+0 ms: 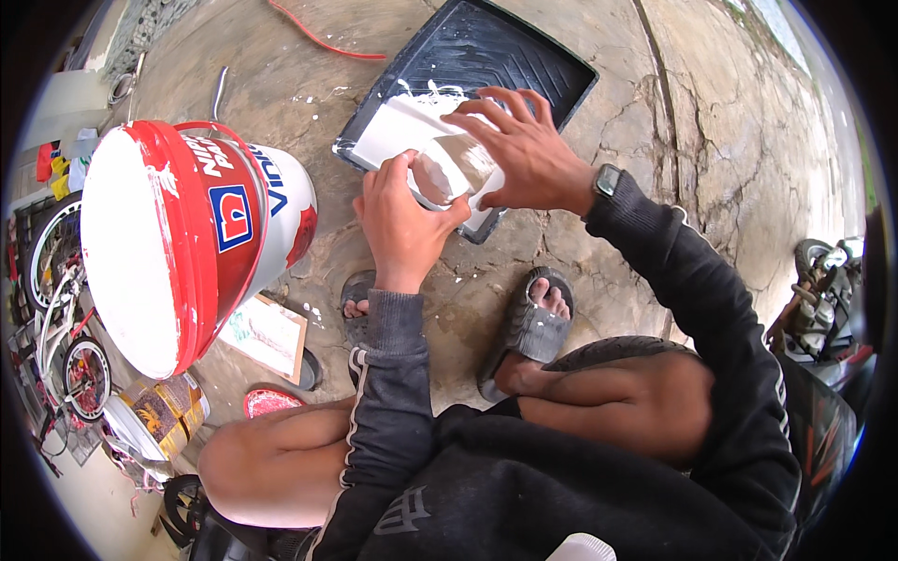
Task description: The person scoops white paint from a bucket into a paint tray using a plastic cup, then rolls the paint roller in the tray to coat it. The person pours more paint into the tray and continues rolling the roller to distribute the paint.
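Note:
My left hand [404, 220] is closed around a clear plastic cup [465, 161] smeared with white paint. The cup is tilted on its side over the near part of a black paint tray [486, 56], where white paint [383, 134] lies pooled. My right hand [535, 157] arches beside the cup's right end with its fingers spread apart. Whether its fingertips touch the cup, I cannot tell.
A large red and white paint bucket [234, 201], its lid coated white, stands to my left. A board [267, 332] and a red lid [271, 402] lie nearer me. Beyond the tray is a red strip [318, 39]. Bicycles [70, 309] stand far left; cracked concrete surrounds my sandalled feet.

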Demonstrator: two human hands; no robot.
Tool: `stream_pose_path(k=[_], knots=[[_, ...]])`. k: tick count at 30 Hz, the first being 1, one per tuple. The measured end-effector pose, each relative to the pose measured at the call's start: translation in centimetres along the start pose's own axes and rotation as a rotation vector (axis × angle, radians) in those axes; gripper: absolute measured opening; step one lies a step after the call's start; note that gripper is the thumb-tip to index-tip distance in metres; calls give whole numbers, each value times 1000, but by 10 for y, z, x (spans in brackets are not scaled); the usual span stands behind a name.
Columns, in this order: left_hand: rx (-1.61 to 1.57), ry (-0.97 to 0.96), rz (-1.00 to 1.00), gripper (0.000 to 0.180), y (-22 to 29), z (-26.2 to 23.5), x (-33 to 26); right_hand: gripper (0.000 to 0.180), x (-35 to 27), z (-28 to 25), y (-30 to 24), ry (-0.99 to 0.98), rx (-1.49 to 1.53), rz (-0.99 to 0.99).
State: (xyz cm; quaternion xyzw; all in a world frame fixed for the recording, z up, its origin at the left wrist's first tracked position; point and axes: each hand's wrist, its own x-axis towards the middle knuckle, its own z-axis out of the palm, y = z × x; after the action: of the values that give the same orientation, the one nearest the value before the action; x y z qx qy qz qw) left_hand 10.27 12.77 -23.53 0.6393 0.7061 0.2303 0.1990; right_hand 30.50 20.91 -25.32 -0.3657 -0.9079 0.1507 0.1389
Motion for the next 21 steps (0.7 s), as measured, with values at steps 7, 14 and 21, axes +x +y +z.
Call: stream_pose_path(k=[7, 14, 21], knots=[[-122, -37, 38, 75, -14, -5, -2, 79, 9, 2, -3, -114, 146, 6], [-77, -61, 141, 73, -16, -6, -2, 72, 9, 15, -5, -136, 136, -25], [-72, -28, 130, 69, -23, -13, 0, 71, 16, 7, -11, -173, 155, -19]])
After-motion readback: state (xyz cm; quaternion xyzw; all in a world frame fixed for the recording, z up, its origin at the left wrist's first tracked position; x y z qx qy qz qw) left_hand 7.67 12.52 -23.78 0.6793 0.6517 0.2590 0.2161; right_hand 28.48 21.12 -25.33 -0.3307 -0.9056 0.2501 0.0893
